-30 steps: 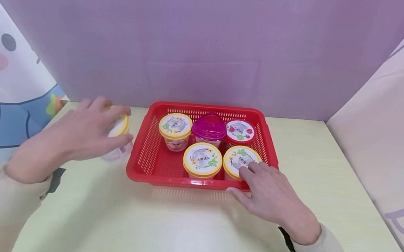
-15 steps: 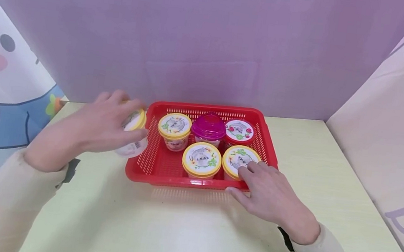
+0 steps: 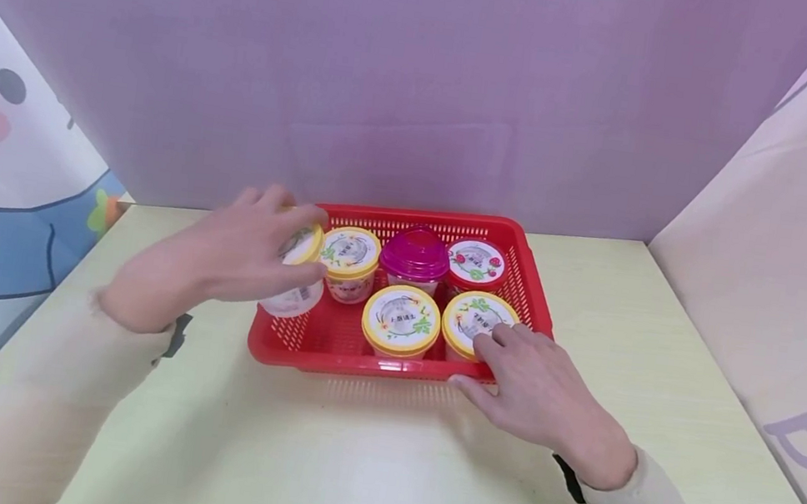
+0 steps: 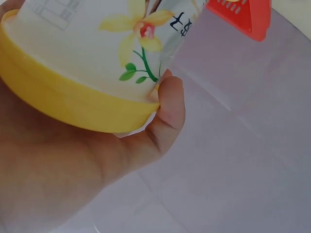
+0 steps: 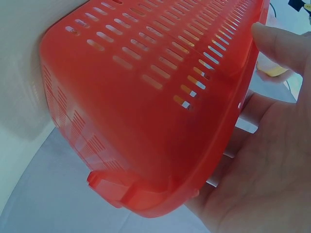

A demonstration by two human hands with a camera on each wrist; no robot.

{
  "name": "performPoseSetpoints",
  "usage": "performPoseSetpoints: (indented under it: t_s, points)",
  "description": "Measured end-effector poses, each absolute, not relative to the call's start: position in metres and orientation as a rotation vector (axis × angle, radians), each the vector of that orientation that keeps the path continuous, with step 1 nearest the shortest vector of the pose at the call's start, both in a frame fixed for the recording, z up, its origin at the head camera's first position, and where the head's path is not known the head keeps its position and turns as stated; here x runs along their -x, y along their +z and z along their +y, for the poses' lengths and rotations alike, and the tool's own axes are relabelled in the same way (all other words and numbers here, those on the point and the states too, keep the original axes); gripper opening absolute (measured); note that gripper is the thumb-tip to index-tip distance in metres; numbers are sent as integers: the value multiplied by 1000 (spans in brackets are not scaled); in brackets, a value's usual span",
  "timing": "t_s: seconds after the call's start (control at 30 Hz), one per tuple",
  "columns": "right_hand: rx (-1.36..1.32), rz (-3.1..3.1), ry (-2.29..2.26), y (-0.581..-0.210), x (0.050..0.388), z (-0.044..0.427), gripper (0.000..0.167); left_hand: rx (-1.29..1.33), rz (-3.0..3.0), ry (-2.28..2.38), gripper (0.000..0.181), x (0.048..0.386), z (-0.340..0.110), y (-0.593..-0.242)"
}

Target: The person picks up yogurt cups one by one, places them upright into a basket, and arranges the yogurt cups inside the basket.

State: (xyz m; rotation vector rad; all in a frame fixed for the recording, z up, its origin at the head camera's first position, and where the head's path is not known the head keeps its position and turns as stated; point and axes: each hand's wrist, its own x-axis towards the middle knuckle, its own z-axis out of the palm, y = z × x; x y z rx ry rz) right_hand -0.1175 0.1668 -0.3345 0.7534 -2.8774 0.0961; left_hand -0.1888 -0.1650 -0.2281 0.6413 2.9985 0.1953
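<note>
My left hand (image 3: 241,249) grips a white lidded cup (image 3: 298,299) by its yellow lid, over the left end of a red plastic basket (image 3: 329,362). The left wrist view shows the fingers curled round the lid (image 4: 73,109) and a yellow flower printed on the cup's side. At the basket's front right, my right hand (image 3: 546,387) holds the rim, thumb outside and fingers reaching inside over a yellow-lidded cup (image 3: 466,323). In the right wrist view, the thumb (image 5: 279,46) lies against the basket's outer wall (image 5: 112,126).
Inside the basket stand another yellow-lidded cup (image 3: 403,319) in front, one at back left (image 3: 350,252), a cup with a purple domed lid (image 3: 416,255) and a red-lidded cup (image 3: 476,263). A purple wall (image 3: 410,76) rises behind the pale table (image 3: 347,464).
My left hand has carried the cup rightward, from beside the basket to above its left end. The right hand keeps its hold on the rim.
</note>
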Motion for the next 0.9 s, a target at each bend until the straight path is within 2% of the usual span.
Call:
performPoseSetpoints:
  t_s: [0.9]
  points:
    - [-753, -2880, 78, -335, 118, 167, 44, -768, 2916, 139, 80, 206, -142, -281]
